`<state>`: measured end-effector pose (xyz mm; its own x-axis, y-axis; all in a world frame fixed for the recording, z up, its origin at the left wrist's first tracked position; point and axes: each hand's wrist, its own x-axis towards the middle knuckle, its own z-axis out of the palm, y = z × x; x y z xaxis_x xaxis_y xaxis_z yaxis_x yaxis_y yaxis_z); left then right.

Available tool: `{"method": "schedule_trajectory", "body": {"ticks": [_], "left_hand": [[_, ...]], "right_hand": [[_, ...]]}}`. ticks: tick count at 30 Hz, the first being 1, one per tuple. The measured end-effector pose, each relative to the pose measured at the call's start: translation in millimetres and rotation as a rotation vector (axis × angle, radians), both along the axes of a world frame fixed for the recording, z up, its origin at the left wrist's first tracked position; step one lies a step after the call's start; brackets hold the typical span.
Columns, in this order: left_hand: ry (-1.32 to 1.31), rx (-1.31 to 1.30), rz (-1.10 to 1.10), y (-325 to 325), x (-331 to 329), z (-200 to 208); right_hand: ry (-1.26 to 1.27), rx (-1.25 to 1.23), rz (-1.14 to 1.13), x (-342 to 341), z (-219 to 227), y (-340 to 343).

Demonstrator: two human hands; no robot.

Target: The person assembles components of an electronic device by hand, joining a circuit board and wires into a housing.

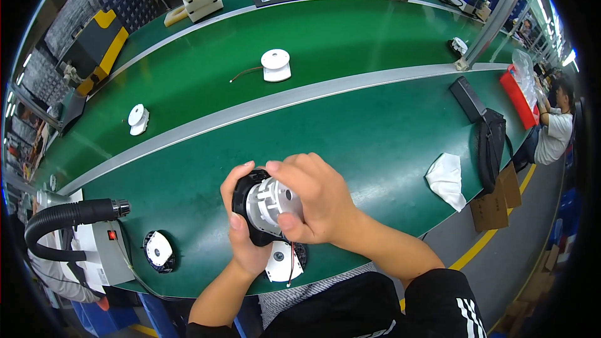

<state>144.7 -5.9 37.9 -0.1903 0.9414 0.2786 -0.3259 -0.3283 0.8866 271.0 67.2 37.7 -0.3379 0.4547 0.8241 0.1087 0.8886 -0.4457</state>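
Observation:
Over the near edge of the green bench, my left hand [249, 253] is wrapped round a black ring-shaped housing [240, 202]. My right hand [325, 197] grips a light grey-white round plastic part [263, 205] with raised ribs, seated in or against the black ring. Its fingers and thumb cover the right side of it. Just below my hands lies a white plate on a black base [277, 269] with a thin wire, partly hidden by my left wrist. A similar black-and-white part [159, 249] rests on the bench to the left.
A flexible black hose [69, 215] on a grey box unit stands at left. White round parts [275, 66] sit on the green conveyor [200, 81] beyond a metal rail [231, 114]. At right are a white cloth [446, 181], a black pouch [491, 150] and a red bin [518, 97]; a person sits beyond.

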Motion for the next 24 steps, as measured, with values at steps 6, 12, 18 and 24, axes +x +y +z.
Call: {"method": "schedule_trajectory", "body": {"ticks": [6,12,18,24], "left_hand": [[0.073,0.016,-0.006,0.0,1.7,-2.8],[0.122,0.032,0.032,-0.4,2.6,-5.0],[0.193,0.022,0.071,-0.3,3.6,-6.9],[0.256,0.02,0.097,-0.1,3.7,-9.9]], "right_hand": [[-0.074,0.079,-0.061,0.8,-1.4,-2.5],[-0.091,0.123,-0.048,1.2,1.9,-2.6],[-0.108,0.062,-0.072,3.5,4.5,-9.7],[-0.152,0.006,-0.055,6.0,3.5,-10.5]]}}
